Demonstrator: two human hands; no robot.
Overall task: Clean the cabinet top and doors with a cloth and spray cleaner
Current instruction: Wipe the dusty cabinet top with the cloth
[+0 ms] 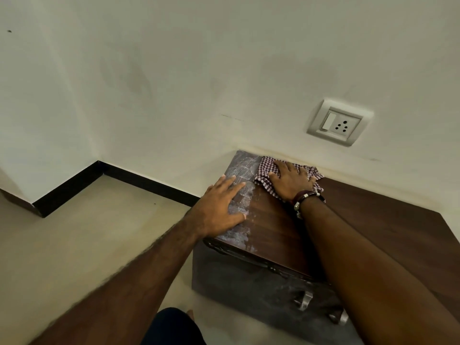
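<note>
A low dark-brown wooden cabinet stands against the wall; its top (271, 220) carries a whitish dusty film along the left strip. A red-and-white checked cloth (265, 170) lies at the back of the top near the wall. My right hand (290, 180), with a beaded bracelet at the wrist, presses flat on the cloth. My left hand (219, 207) rests flat with fingers spread on the dusty left edge of the top, holding nothing. The cabinet front (249, 282) shows a metal handle (305, 298). No spray bottle is in view.
A white wall rises right behind the cabinet, with a switch-and-socket plate (339, 123) above it. A dark wooden panel (388, 220) adjoins the cabinet on the right. Beige floor (99, 232) with black skirting (139, 178) lies to the left.
</note>
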